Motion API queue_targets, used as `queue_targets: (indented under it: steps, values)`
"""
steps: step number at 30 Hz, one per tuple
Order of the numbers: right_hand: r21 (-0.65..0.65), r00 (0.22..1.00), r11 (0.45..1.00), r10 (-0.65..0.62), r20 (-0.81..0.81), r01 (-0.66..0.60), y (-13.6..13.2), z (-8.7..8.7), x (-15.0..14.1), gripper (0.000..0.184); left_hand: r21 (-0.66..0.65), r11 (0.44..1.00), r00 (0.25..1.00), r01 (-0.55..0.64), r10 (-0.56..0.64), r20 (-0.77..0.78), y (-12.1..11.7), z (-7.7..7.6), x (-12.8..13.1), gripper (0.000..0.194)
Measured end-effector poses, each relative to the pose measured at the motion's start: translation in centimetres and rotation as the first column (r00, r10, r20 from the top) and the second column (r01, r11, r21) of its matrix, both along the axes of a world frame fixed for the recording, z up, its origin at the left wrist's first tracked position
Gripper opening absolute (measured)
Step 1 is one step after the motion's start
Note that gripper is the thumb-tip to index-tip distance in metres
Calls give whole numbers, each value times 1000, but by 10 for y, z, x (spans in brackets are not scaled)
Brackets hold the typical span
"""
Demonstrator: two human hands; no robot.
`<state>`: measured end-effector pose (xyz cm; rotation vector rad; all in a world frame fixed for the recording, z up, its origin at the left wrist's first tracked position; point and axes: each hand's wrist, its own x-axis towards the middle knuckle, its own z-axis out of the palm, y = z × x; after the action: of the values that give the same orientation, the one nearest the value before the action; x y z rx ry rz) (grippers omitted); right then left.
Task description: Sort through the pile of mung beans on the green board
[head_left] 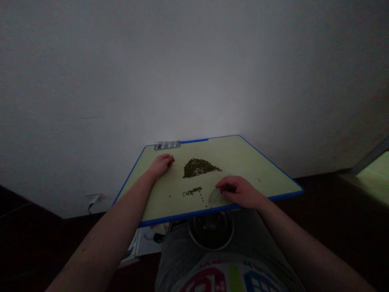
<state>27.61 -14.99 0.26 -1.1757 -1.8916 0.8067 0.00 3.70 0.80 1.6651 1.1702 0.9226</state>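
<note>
A heap of small green beans (pixel 202 165), like mung beans, lies on a pale board (pixel 243 158) with a blue edge. Nearer to me is a small row of loose beans (pixel 193 191), with a few single ones scattered beside it. My left hand (pixel 163 164) rests on the board left of the heap, its fingers curled in and no object showing in them. To the right of the loose beans, my right hand (pixel 238 190) is closed on a clear, half-round protractor (pixel 215 197), which lies low at the board's near edge. The right fingertips are partly hidden.
A metal bowl (pixel 212 246) sits on my lap below the board's near edge. A flat printed strip (pixel 167 145) lies at the far left edge. Behind the board is a pale wall (pixel 194 81), with a plug (pixel 95 198) low on the left.
</note>
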Motion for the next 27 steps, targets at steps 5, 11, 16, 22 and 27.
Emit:
queue_targets:
  steps: [5,11,16,22,27]
  values:
    - [40,997,996,-73,-37,75,13,-1,2,32,-7,1000,1000,0,0,-7,1,-1,0,23]
    - [264,962,959,-165,217,105,38,13,-20,27,10,1000,1000,4,-4,-21,3,-3,-1,24]
    - [268,933,955,20,359,-124,62,30,-61,24,-10,1000,1000,14,-14,1,3,-4,-2,23]
    - [204,744,811,362,561,-549,100,49,-121,22,33,999,1000,15,-16,18,7,-7,-4,24]
    - [1,535,679,577,617,-734,107,59,-154,22,34,999,999,29,-29,17,8,-6,-4,23]
